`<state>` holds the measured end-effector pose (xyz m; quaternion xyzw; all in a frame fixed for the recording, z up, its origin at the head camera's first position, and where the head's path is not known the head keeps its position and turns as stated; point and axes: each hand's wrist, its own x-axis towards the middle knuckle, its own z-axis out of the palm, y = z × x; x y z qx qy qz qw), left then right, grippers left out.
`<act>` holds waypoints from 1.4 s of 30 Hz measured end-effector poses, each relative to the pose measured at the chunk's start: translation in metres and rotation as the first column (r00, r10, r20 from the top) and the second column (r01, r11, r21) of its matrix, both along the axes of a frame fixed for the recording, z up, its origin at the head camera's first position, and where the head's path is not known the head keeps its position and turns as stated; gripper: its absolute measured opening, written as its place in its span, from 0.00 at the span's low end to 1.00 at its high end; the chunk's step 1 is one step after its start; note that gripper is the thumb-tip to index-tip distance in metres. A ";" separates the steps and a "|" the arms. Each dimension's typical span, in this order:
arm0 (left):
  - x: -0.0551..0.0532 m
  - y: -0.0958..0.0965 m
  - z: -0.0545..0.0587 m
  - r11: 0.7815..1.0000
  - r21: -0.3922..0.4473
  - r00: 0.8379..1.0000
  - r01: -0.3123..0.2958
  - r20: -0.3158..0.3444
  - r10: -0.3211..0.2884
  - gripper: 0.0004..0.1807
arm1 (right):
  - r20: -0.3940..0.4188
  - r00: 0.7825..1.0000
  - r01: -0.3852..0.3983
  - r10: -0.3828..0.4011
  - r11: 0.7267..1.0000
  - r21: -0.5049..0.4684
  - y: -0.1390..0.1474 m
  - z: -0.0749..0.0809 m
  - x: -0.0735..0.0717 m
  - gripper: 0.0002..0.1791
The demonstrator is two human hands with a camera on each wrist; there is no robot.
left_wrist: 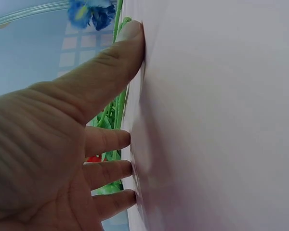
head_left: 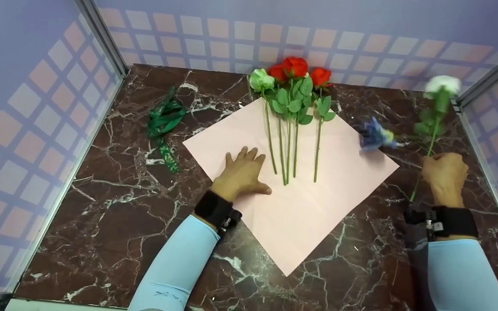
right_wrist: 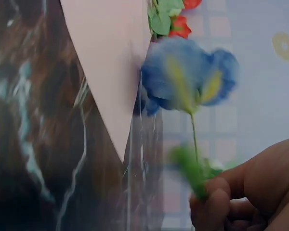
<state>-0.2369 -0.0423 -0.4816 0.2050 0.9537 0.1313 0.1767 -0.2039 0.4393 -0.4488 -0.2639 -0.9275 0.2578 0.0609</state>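
Observation:
My left hand point(head_left: 242, 172) presses on the pink wrapping paper point(head_left: 309, 224) with its fingers spread, thumb near the stem ends. On the paper lie several red roses point(head_left: 295, 67) and a pale green-white rose point(head_left: 261, 80), stems toward me. Over on the right, my right hand point(head_left: 445, 175) grips the stem of a white rose point(head_left: 443, 86), held bloom up. A blue iris point(right_wrist: 178, 77) with yellow streaks, blurred, hangs close by the paper's right corner; in the right wrist view its thin stem runs down into the same pinching fingers.
A bunched green ribbon point(head_left: 164, 116) lies on the dark marbled table point(head_left: 119, 233), left of the paper. Checkered panels point(head_left: 244, 41) enclose the back and both sides, with a metal post point(head_left: 104, 39) in the left back corner.

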 end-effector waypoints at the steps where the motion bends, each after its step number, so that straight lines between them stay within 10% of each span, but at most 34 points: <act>1: 0.000 -0.001 0.000 1.000 0.001 1.000 0.000 0.001 0.000 0.59 | 0.020 1.000 0.002 -0.002 1.000 -0.022 0.004 0.000 0.001 0.21; 10: -0.002 -0.002 0.001 1.000 -0.004 1.000 -0.006 -0.006 0.006 0.59 | -0.044 0.999 0.002 -0.003 1.000 -0.015 -0.004 -0.007 0.002 0.23; 21: 0.000 -0.003 -0.002 1.000 -0.002 1.000 -0.008 -0.009 0.008 0.59 | -0.232 0.957 -0.185 0.173 0.982 -0.031 -0.113 0.000 -0.028 0.19; 27: 0.000 -0.004 -0.003 1.000 -0.004 1.000 -0.017 -0.007 0.017 0.60 | -0.218 0.940 -0.296 0.261 0.944 -0.146 -0.175 -0.003 -0.050 0.15; 42: 0.001 0.001 -0.002 1.000 0.004 1.000 -0.010 -0.011 0.010 0.60 | -0.120 0.919 -0.375 0.376 0.927 0.031 -0.235 -0.043 -0.083 0.22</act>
